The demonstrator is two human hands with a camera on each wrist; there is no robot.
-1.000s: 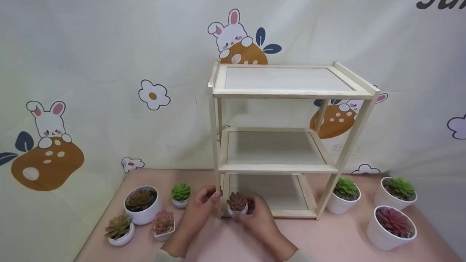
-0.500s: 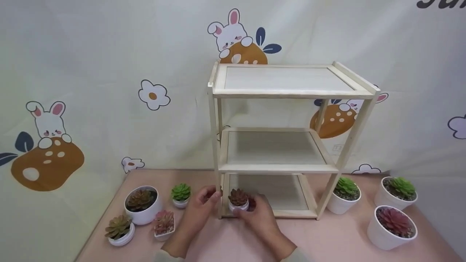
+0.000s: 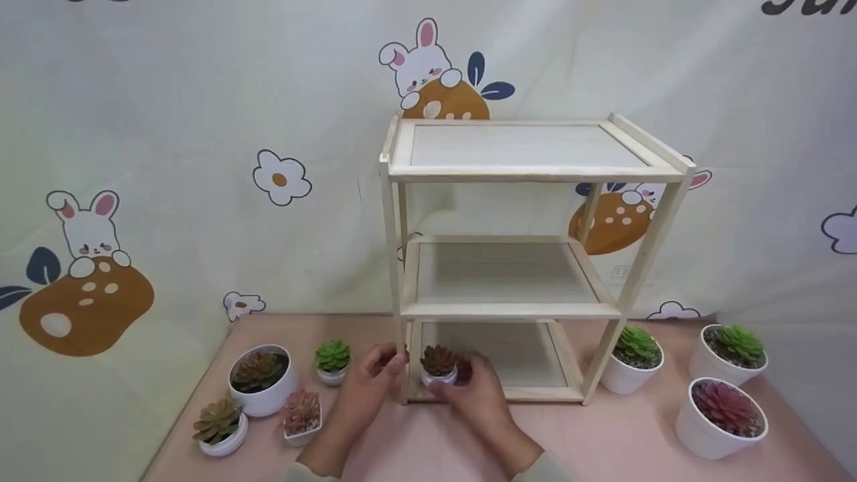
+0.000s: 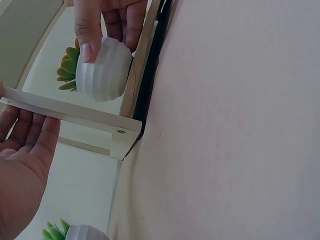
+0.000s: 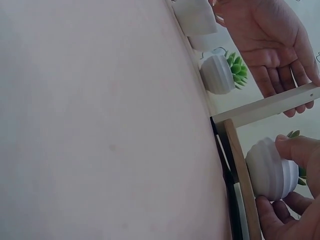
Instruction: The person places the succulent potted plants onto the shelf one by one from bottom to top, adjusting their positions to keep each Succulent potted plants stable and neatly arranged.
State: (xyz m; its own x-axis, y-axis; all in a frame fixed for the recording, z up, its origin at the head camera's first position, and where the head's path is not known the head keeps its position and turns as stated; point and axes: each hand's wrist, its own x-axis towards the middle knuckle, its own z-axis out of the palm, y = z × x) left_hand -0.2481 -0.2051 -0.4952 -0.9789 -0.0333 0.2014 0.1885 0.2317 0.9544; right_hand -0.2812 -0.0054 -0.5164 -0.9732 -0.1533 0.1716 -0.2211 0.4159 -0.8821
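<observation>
white pot [image 3: 438,377] at the bottom shelf [image 3: 512,355]'s front-left corner: right hand [image 3: 477,391] pinches it, left hand [image 3: 370,383] grips post [image 3: 394,254], likely for steadiness.

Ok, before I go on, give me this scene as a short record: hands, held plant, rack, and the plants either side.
Left hand: gripping the front left post
Right hand: holding the brown plant by its white pot
Held plant: upright, at the front left of the bottom shelf
Rack: wooden, three shelves
Left of rack: small green plant, large potted plant, pink plant, olive plant
Right of rack: nearer green plant, farther green plant, red plant
</observation>
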